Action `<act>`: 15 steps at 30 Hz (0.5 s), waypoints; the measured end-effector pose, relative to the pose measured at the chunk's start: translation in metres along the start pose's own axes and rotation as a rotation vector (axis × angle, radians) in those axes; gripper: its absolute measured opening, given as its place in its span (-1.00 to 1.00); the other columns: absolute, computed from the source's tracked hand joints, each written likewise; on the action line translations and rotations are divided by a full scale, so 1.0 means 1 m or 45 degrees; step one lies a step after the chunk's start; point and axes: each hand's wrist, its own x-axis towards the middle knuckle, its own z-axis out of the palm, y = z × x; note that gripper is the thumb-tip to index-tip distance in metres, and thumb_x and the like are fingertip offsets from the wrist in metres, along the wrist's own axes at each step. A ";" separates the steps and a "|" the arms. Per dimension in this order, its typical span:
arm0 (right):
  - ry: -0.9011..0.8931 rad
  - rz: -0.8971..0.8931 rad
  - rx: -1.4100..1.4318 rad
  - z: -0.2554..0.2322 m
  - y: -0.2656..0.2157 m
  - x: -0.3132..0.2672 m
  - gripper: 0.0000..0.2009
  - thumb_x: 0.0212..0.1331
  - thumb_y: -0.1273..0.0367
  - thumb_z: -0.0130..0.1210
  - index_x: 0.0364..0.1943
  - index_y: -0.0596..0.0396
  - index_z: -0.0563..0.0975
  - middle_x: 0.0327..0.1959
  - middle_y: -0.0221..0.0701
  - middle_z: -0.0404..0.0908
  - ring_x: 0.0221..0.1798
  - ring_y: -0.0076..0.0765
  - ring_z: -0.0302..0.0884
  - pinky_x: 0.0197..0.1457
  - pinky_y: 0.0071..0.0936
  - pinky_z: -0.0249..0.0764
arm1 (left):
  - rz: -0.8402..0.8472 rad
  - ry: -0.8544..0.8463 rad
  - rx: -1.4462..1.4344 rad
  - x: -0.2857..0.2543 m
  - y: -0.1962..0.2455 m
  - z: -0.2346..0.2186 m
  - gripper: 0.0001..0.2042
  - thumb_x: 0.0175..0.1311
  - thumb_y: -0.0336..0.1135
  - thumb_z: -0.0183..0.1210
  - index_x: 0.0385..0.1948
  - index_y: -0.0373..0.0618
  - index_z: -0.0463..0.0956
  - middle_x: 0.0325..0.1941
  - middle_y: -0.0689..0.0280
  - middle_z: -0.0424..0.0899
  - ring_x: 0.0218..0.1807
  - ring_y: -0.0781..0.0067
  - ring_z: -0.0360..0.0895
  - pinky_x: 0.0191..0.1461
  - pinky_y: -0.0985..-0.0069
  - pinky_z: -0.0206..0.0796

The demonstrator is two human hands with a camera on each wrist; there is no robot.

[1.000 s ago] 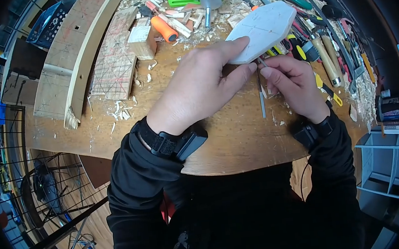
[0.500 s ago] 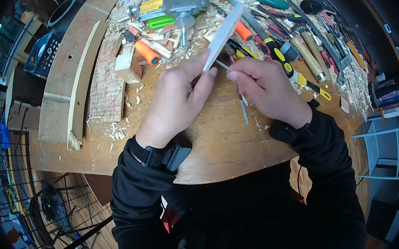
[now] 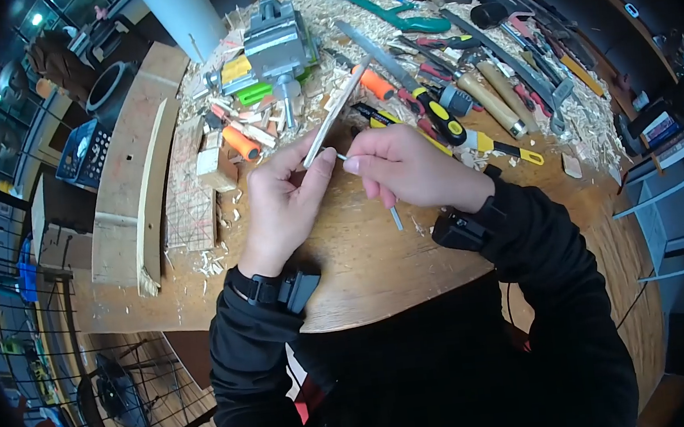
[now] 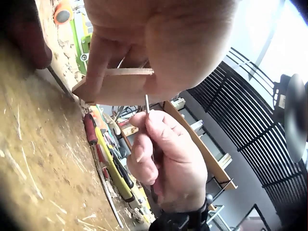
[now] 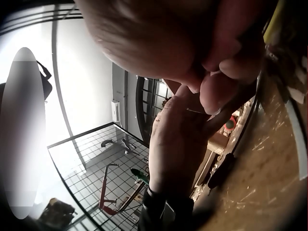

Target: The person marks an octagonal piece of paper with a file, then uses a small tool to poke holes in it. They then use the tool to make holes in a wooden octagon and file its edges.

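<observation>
A thin board (image 3: 338, 108) with several-sided outline stands edge-up in the head view, gripped at its near end by my left hand (image 3: 281, 199). The left wrist view shows the thumb and fingers on either side of the board (image 4: 118, 89). My right hand (image 3: 416, 165) pinches a slim grey metal rod (image 4: 147, 103) between thumb and forefinger. The rod's tip points at the board's near end, close to the left thumb. In the right wrist view the curled right fingers (image 5: 219, 91) partly hide the board and the left hand (image 5: 173, 144).
A narrow grey strip (image 3: 396, 218) lies on the wooden table (image 3: 382, 284) below the right hand. Beyond are a vise (image 3: 272, 47), an orange-handled tool (image 3: 240, 142), a wooden block (image 3: 217, 169) and curved planks (image 3: 123, 202). Files, chisels and shavings (image 3: 496, 100) cover the right side.
The board has turned from showing its broad white face to showing its narrow edge. Both hands have shifted left in the head view, which itself has moved, still holding the board and rod.
</observation>
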 end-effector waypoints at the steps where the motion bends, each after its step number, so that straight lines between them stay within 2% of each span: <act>1: -0.029 0.039 0.082 0.001 0.000 0.002 -0.81 0.39 0.33 0.01 -0.30 0.16 0.52 -0.58 -0.51 0.53 -0.62 -0.67 0.43 -0.53 -0.69 0.33 | -0.049 0.041 -0.046 0.000 -0.001 0.002 -0.73 0.33 -0.37 0.21 -0.01 -0.31 0.60 -0.43 0.41 0.61 -0.43 0.78 0.40 -0.37 0.72 0.30; 2: -0.062 0.074 0.162 0.001 0.000 0.003 -0.82 0.38 0.33 0.01 -0.29 0.16 0.52 -0.57 -0.51 0.53 -0.61 -0.67 0.43 -0.53 -0.68 0.33 | -0.030 0.040 -0.038 0.000 -0.004 0.004 -0.73 0.33 -0.37 0.21 -0.01 -0.31 0.60 -0.43 0.41 0.61 -0.43 0.78 0.40 -0.37 0.72 0.30; 4: -0.051 0.017 0.148 0.003 0.004 0.006 -0.84 0.36 0.35 0.04 -0.27 0.17 0.51 -0.56 -0.52 0.53 -0.59 -0.69 0.43 -0.52 -0.68 0.32 | -0.100 0.177 -0.062 0.001 -0.013 0.006 -0.76 0.34 -0.33 0.22 -0.10 -0.32 0.63 -0.51 0.47 0.58 -0.48 0.79 0.35 -0.42 0.71 0.25; 5: -0.045 -0.015 0.144 0.006 0.008 0.007 -0.86 0.35 0.36 0.07 -0.25 0.18 0.51 -0.54 -0.53 0.53 -0.56 -0.71 0.42 -0.50 -0.68 0.31 | -0.100 0.208 -0.035 0.000 -0.012 0.007 -0.78 0.35 -0.32 0.21 -0.18 -0.33 0.64 -0.55 0.51 0.54 -0.51 0.79 0.31 -0.47 0.69 0.19; 6: -0.042 -0.038 0.136 0.007 0.012 0.007 -0.86 0.35 0.36 0.07 -0.25 0.18 0.51 -0.54 -0.53 0.53 -0.56 -0.71 0.42 -0.50 -0.68 0.31 | -0.077 0.214 -0.028 0.001 -0.016 0.006 -0.78 0.35 -0.32 0.21 -0.18 -0.33 0.64 -0.55 0.51 0.54 -0.51 0.79 0.31 -0.47 0.69 0.19; 8: 0.113 -0.220 -0.226 0.006 0.015 0.001 -0.86 0.27 0.41 0.16 -0.20 0.19 0.48 -0.49 -0.54 0.53 -0.49 -0.74 0.40 -0.48 -0.69 0.28 | -0.070 0.256 -0.134 0.005 -0.014 0.004 -0.79 0.37 -0.33 0.19 -0.25 -0.35 0.64 -0.56 0.51 0.53 -0.53 0.79 0.30 -0.50 0.69 0.16; 9: 0.211 -0.305 -0.364 0.004 0.015 -0.007 -0.82 0.21 0.45 0.21 -0.20 0.20 0.46 -0.45 -0.53 0.51 -0.46 -0.73 0.37 -0.44 -0.67 0.29 | -0.120 0.247 -0.245 0.004 -0.012 0.002 -0.79 0.38 -0.33 0.17 -0.27 -0.34 0.63 -0.52 0.48 0.56 -0.51 0.79 0.37 -0.49 0.71 0.24; 10: 0.219 -0.324 -0.374 0.005 0.012 -0.012 -0.82 0.21 0.45 0.21 -0.20 0.20 0.46 -0.45 -0.53 0.51 -0.46 -0.73 0.37 -0.44 -0.67 0.29 | -0.097 0.248 -0.243 0.005 -0.009 0.002 -0.79 0.38 -0.33 0.17 -0.27 -0.34 0.63 -0.52 0.48 0.56 -0.51 0.79 0.37 -0.49 0.71 0.24; 12: 0.451 -0.483 -0.319 0.006 0.008 -0.019 -0.81 0.20 0.44 0.21 -0.22 0.19 0.44 -0.45 -0.50 0.48 -0.44 -0.68 0.41 -0.39 -0.64 0.34 | -0.180 0.336 -0.293 0.008 -0.009 0.002 -0.79 0.40 -0.34 0.13 -0.23 -0.35 0.62 -0.44 0.41 0.64 -0.46 0.76 0.47 -0.43 0.72 0.39; 13: 0.574 -0.653 -0.370 0.009 0.008 -0.018 -0.83 0.20 0.45 0.20 -0.26 0.19 0.44 -0.46 -0.40 0.50 -0.45 -0.48 0.50 -0.38 -0.50 0.40 | -0.158 0.333 -0.292 0.009 -0.009 0.002 -0.79 0.40 -0.34 0.13 -0.23 -0.35 0.62 -0.44 0.41 0.64 -0.46 0.76 0.47 -0.43 0.72 0.39; 14: 0.587 -0.670 -0.377 0.009 0.007 -0.017 -0.83 0.20 0.45 0.20 -0.26 0.19 0.44 -0.46 -0.40 0.50 -0.45 -0.48 0.50 -0.38 -0.50 0.40 | -0.179 0.319 -0.312 0.010 -0.010 0.002 -0.79 0.41 -0.34 0.12 -0.22 -0.35 0.61 -0.40 0.37 0.66 -0.44 0.73 0.51 -0.39 0.70 0.45; 15: 0.672 -0.839 -0.557 0.007 0.006 -0.016 -0.84 0.19 0.45 0.20 -0.28 0.19 0.45 -0.44 -0.34 0.52 -0.42 -0.35 0.54 -0.39 -0.42 0.41 | -0.198 0.304 -0.333 0.012 -0.010 0.001 -0.78 0.42 -0.35 0.10 -0.21 -0.35 0.61 -0.36 0.34 0.69 -0.41 0.70 0.55 -0.35 0.68 0.51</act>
